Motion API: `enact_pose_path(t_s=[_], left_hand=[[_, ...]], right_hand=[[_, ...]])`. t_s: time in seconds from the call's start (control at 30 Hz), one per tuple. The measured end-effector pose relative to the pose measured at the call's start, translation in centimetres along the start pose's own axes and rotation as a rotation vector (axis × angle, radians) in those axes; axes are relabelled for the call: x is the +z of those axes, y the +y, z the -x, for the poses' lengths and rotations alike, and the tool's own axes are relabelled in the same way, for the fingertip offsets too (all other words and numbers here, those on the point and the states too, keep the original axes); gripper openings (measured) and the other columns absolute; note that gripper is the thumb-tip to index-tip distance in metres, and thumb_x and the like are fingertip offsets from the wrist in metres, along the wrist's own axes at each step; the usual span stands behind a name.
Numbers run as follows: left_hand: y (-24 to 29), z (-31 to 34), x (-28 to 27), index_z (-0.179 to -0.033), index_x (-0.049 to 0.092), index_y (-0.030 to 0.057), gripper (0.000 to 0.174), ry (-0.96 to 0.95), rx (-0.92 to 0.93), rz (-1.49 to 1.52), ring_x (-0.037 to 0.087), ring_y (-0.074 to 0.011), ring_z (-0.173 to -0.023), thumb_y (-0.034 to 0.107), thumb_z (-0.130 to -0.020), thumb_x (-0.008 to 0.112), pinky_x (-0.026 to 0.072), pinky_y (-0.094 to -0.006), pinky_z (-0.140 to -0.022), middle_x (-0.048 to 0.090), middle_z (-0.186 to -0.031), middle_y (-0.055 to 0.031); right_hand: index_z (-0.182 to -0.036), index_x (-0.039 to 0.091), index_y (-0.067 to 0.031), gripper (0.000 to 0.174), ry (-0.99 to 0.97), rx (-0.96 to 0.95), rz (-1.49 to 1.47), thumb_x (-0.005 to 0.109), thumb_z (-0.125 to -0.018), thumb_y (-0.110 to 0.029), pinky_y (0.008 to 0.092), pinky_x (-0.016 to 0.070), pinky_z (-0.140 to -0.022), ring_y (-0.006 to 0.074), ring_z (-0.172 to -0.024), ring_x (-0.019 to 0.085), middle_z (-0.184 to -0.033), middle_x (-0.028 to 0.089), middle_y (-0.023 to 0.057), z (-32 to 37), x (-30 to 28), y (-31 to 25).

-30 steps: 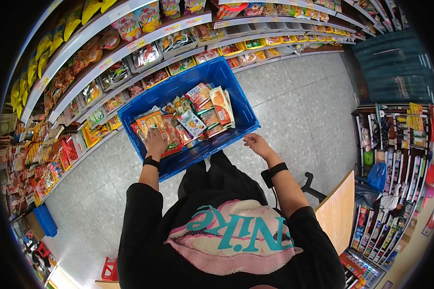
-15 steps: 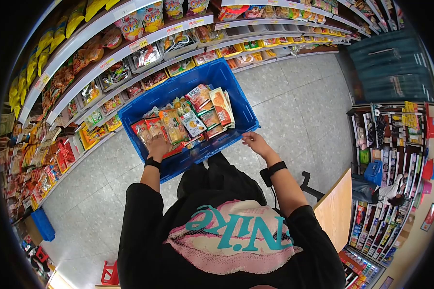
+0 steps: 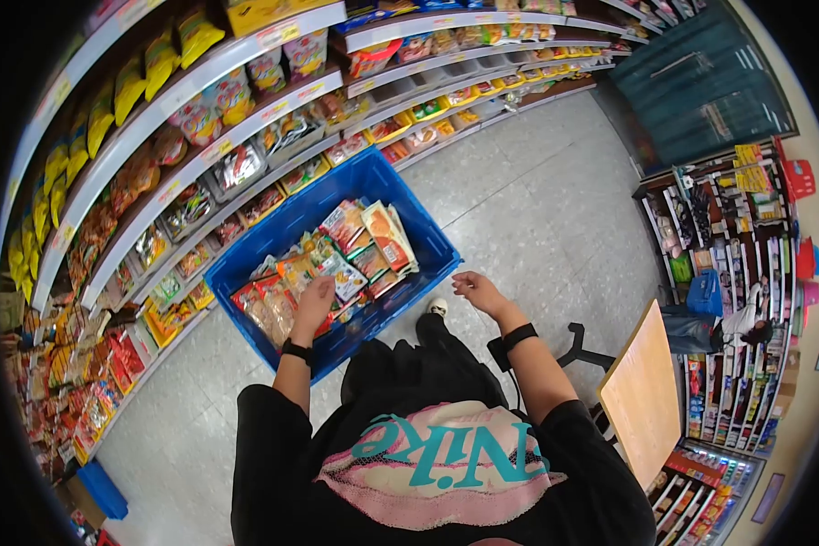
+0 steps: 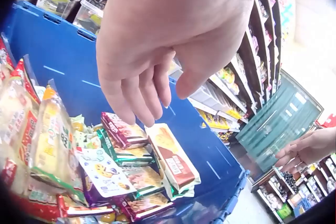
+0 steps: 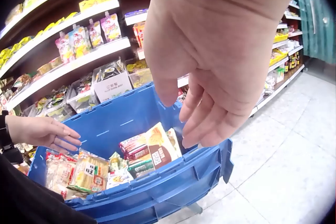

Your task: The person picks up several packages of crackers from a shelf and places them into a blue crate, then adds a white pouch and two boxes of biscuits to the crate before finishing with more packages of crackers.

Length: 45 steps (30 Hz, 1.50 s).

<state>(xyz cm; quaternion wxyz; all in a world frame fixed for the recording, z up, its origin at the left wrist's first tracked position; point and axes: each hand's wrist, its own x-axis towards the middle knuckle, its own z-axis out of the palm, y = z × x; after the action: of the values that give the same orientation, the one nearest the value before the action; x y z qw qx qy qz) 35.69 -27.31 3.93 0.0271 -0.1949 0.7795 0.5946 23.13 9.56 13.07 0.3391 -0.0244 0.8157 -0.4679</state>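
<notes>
A blue plastic crate (image 3: 432, 227) filled with packaged snacks stands in front of the person. My left hand (image 3: 313, 305) hovers over the crate's left half, its fingers loosely extended and holding nothing. Beneath it lie clear-and-red snack bags (image 3: 262, 311) and a white packet with cookie pictures (image 4: 102, 171). A tan-and-orange packet (image 3: 387, 235) leans upright on others at the crate's right end. My right hand (image 3: 480, 291) hangs just outside the crate's near right corner, fingers relaxed, with nothing in it.
Snack shelves (image 3: 218, 150) curve along the far side, close behind the crate. A wooden tabletop (image 3: 642, 391) is at the person's right. Another person (image 3: 737, 314) is farther right by more shelves. A blue box (image 3: 105, 489) sits on the floor at lower left.
My left hand has come up off the bags at the crate's left end and moved right. The head view has turned, so the crate sits lower and farther left. The right hand stays near its corner.
</notes>
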Motion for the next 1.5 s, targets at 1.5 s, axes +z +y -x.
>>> enact_pose_path(t_s=[1.5], left_hand=[[28.0, -40.1, 48.8, -0.112, 0.060, 0.0062, 0.029, -0.372, -0.412, 0.008, 0.061, -0.0149, -0.089, 0.024, -0.090, 0.054, 0.0472, -0.0276, -0.074, 0.065, -0.103, -0.0037]], right_hand=[[-0.117, 0.057, -0.0017, 0.035, 0.355, 0.142, -0.374, 0.058, -0.091, -0.025, 0.0293, 0.0471, -0.075, 0.0172, -0.092, 0.064, -0.104, 0.065, 0.0079, -12.6, -58.2, 16.4]])
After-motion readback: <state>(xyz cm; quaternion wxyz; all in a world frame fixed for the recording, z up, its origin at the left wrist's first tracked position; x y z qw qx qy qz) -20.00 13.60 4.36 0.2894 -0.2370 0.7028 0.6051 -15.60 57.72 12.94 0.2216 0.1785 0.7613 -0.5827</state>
